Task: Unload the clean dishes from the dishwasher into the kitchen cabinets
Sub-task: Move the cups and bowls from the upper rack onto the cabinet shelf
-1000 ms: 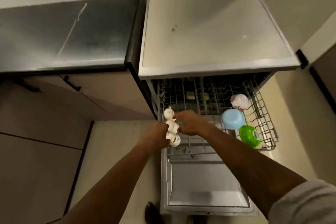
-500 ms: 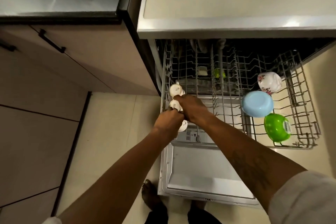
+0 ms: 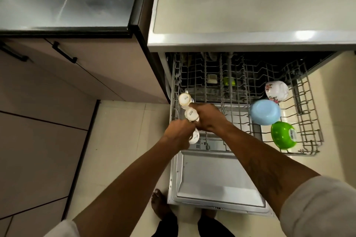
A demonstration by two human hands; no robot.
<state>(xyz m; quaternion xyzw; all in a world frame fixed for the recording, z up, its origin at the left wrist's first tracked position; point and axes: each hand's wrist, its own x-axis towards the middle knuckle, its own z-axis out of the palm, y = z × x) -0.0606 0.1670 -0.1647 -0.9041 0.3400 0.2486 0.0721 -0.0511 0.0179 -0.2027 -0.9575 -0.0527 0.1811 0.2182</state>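
Leaning in over the pulled-out dishwasher rack [image 3: 312, 121], working at its left edge. Gripping the middle white cup [image 3: 191, 114] with the right hand [image 3: 209, 119], with fingers curled tight round its side and its labelled base facing up. Holding the front white cup [image 3: 193, 137] in the left hand [image 3: 180, 132], knuckles up, with fingers closed over it and only a bit of white peeking out below. Crowding both hands close together, right above the rack's left rail. And there, the back white cup [image 3: 185, 99], parked base up just behind the middle one, in the rack. Over on the rack's right side: a floral cup [image 3: 276, 90] at the back, a blue bowl [image 3: 265, 112] just in front of it, a green bowl [image 3: 283, 134] nearest the front, all turned over. Below the rack, the open door [image 3: 221, 179] lying flat; above, a pale worktop [image 3: 250, 5]; off to the left, cabinet fronts [image 3: 107, 71] with dark handles
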